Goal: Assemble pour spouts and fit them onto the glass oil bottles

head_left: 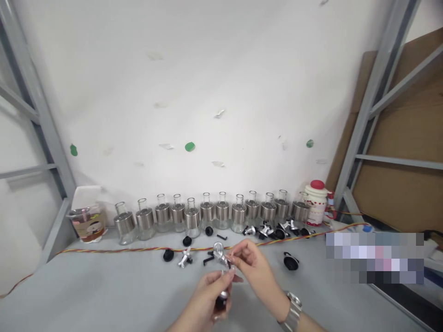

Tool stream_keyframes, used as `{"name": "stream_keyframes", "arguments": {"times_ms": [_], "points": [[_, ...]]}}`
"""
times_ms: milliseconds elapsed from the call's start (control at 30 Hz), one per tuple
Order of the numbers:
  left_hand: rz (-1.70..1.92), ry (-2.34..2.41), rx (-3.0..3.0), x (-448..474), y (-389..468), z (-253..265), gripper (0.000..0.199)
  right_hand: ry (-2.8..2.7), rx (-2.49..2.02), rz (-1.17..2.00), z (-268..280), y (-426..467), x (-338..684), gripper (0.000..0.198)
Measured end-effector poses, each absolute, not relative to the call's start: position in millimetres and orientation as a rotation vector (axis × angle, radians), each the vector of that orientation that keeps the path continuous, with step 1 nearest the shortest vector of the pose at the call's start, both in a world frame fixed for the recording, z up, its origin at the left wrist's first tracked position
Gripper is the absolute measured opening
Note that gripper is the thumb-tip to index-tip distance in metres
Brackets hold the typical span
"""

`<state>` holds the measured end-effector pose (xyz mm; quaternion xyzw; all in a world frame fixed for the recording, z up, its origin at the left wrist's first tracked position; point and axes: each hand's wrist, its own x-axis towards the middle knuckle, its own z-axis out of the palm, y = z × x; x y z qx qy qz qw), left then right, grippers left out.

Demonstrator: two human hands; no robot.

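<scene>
My left hand [209, 290] is closed around a small silver-and-black fitting [221, 303], its dark rounded end showing below the fingers. Thumb and forefinger of my right hand [254, 265] pinch a small dark piece [228, 263] just above the left fingertips; its exact kind is too small to tell. Right behind the hands is a silver part with a round clear or shiny end [218, 249]; whether it touches the fingers I cannot tell. Nearby lie a black angled piece [209, 261], a silver branched part [186, 257] and a black cap [168, 255].
A row of glass bottles with metal sleeves [192, 216] stands along the wall. More silver-and-black parts [266, 229] lie before its right end. A twisted red-yellow cord [138, 249] crosses the grey table [104, 290]. A black round part [291, 262] lies right; a cream jar [316, 205] stands behind.
</scene>
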<state>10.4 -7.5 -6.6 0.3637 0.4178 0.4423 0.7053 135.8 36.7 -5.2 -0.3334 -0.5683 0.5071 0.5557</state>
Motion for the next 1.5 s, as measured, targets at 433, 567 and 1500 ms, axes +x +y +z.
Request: {"name": "stream_keyframes", "arguments": {"times_ms": [433, 567, 1500], "points": [[1.194, 1.197, 1.827, -6, -1, -6, 0.006, -1.598, -0.746, 1.474, 4, 41, 148, 0.029], [1.088, 1.177, 1.918, -4, -6, -2, 0.008, -1.816, -0.718, 1.560, 5, 42, 159, 0.030], [1.072, 1.285, 2.417, -11, -19, -4, 0.067, -1.430, -0.523, 1.854, 15, 22, 154, 0.035]]}}
